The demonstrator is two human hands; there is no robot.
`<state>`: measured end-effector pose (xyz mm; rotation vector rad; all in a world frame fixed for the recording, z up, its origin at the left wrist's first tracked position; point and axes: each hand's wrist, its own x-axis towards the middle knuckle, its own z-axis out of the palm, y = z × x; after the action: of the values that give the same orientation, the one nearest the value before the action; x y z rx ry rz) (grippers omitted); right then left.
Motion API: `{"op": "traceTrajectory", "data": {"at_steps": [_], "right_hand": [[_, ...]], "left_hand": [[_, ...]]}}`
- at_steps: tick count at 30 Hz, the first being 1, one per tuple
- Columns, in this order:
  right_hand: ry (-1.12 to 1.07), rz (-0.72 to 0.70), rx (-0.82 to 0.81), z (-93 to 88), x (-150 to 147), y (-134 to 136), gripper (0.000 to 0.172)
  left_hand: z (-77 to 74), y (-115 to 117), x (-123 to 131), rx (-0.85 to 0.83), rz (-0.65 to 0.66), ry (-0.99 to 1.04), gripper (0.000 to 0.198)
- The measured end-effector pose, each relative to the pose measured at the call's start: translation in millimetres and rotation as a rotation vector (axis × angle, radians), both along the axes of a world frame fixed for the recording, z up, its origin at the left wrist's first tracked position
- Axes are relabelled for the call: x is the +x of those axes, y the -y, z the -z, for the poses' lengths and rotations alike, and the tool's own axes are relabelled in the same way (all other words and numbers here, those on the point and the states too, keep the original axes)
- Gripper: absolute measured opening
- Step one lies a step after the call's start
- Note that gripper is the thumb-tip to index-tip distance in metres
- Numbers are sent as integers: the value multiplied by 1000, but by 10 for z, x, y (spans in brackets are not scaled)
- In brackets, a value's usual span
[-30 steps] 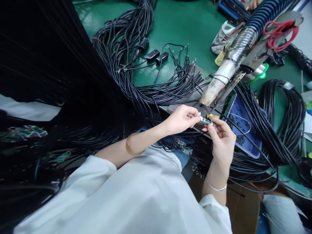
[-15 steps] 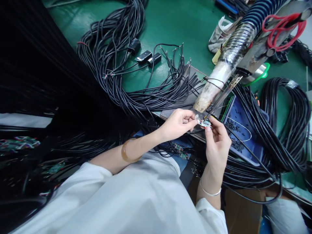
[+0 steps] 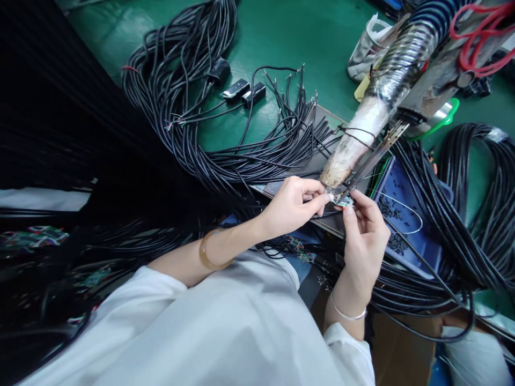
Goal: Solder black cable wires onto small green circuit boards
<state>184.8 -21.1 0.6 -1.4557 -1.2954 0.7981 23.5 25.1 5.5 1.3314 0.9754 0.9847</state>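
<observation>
Between my hands is a small circuit board (image 3: 345,201) with thin coloured wires at its left end. My right hand (image 3: 365,222) pinches the board between thumb and fingers. My left hand (image 3: 298,205) is closed at the wire end, thumb against fingertips; the fine wires seem to run into that pinch, though the fingers partly hide them. Just above the board, the tip of a slim metal rod (image 3: 368,155) points down, fixed beside a foil-wrapped hose (image 3: 348,147) whose mouth opens over the left fingertips.
Black cables (image 3: 265,155) with stripped ends spread across the green table (image 3: 293,32). On the right, a blue tray (image 3: 418,236) holds small black parts, beside a thick cable coil (image 3: 478,198). More circuit boards (image 3: 298,247) lie below my left forearm. Another person's knee (image 3: 475,354) shows lower right.
The view has shifted slightly. The board is a little further right in the picture and turned somewhat; both hands keep their pinches near the rod tip.
</observation>
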Motion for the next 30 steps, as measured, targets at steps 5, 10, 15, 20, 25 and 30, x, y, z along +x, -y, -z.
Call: {"op": "traceTrajectory", "data": {"at_steps": [5, 10, 15, 20, 25, 30], "right_hand": [[-7, -6, 9, 9, 8, -8, 33], [-24, -17, 17, 3, 17, -5, 32], [43, -70, -14, -6, 70, 5, 30], [102, -87, -19, -16, 92, 3, 30], [90, -77, 1, -27, 79, 6, 29], [71, -62, 12, -56, 59, 7, 29]], "left_hand": [[-17, 6, -12, 55, -11, -12, 27], [-43, -6, -30, 41, 6, -3, 26], [-7, -53, -74, -150, 174, 110, 34], [11, -63, -93, -229, 215, 140, 37], [-24, -59, -84, -162, 183, 110, 34], [-63, -60, -87, -128, 163, 85, 33]]}}
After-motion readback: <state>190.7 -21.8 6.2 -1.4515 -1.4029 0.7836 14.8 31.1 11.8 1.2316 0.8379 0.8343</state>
